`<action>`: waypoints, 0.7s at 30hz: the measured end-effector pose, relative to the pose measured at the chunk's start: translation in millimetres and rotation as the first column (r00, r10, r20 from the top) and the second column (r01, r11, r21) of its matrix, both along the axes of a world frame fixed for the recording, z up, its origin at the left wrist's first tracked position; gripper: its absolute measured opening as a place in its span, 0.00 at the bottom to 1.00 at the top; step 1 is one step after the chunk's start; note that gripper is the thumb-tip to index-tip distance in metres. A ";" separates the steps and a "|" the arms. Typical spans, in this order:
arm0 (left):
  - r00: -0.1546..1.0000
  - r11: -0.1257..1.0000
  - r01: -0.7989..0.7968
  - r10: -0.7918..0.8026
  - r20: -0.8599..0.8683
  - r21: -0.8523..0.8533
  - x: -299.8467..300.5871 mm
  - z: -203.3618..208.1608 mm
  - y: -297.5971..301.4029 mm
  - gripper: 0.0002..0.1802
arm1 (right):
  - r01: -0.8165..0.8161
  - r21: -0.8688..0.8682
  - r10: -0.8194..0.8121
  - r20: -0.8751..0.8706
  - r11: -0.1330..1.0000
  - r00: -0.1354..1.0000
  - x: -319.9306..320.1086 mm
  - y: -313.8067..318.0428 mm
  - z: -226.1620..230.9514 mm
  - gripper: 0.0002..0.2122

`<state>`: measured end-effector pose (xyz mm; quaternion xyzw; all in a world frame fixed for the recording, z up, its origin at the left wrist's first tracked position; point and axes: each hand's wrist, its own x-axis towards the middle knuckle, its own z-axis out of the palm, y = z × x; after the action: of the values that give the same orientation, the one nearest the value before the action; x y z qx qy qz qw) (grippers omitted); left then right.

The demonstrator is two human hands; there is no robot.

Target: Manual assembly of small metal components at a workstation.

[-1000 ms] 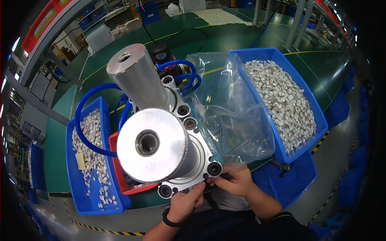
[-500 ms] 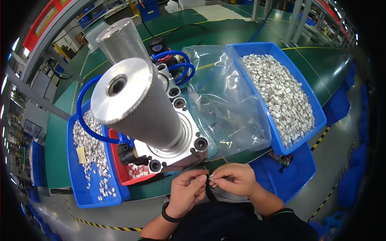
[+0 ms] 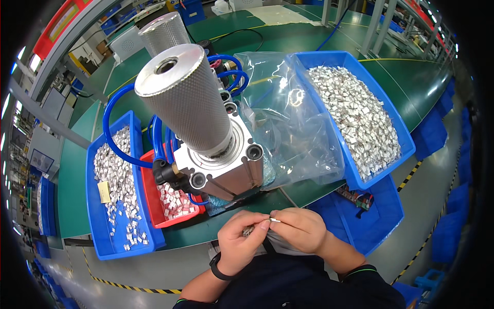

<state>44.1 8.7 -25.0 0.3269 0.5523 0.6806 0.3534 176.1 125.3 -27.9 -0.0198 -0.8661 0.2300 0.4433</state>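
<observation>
My two hands meet in front of the machine near the table's front edge. Between the thumb and forefinger of my right hand (image 3: pixel 302 229) is a small white part (image 3: pixel 276 220), mostly covered by the fingers. My left hand (image 3: pixel 240 241) is closed, its fingertips touching those of the right. Something small and greyish shows inside its curled fingers, too hidden to name. Just beyond the hands stands a pneumatic machine with a silver block (image 3: pixel 226 177) and a tall knurled metal cylinder (image 3: pixel 188 98) on top.
A blue bin (image 3: pixel 409 149) heaped with small white parts is at right, beside a clear plastic bag (image 3: pixel 303 139). At left are another blue bin (image 3: pixel 92 206) and a red bin (image 3: pixel 154 219) of similar parts. Blue hoses (image 3: pixel 110 116) loop around the machine. A lower blue bin (image 3: pixel 381 226) sits front right.
My hands have drawn closer, and their fingertips now meet around the small white part. The machine's cylinder appears higher and farther off in the picture, showing more of the red bin.
</observation>
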 end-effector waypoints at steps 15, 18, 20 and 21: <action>0.525 0.903 0.428 -0.280 0.804 0.034 8.9 43.6 -1.6 0.29 | 0.154 -0.428 0.008 0.354 0.890 0.935 38.4 -16.4 88.6 0.09; 0.723 0.901 0.417 -0.250 0.644 -0.119 2.2 37.9 -4.4 0.31 | 0.159 -0.438 0.074 0.469 0.885 0.880 13.0 -17.4 60.9 0.08; 0.770 0.899 0.409 -0.248 0.587 -0.157 -5.2 35.7 -6.0 0.32 | 0.133 -0.459 0.101 0.451 0.879 0.887 2.1 -22.4 59.6 0.08; 0.794 0.895 0.403 -0.236 0.561 -0.193 -7.7 34.7 -6.5 0.32 | 0.114 -0.477 0.120 0.434 0.872 0.893 -1.8 -24.3 58.9 0.08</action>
<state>36.4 2.2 9.7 0.1605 0.4683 0.5801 0.6468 174.3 101.0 31.0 -0.1828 -0.8579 0.4316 0.2104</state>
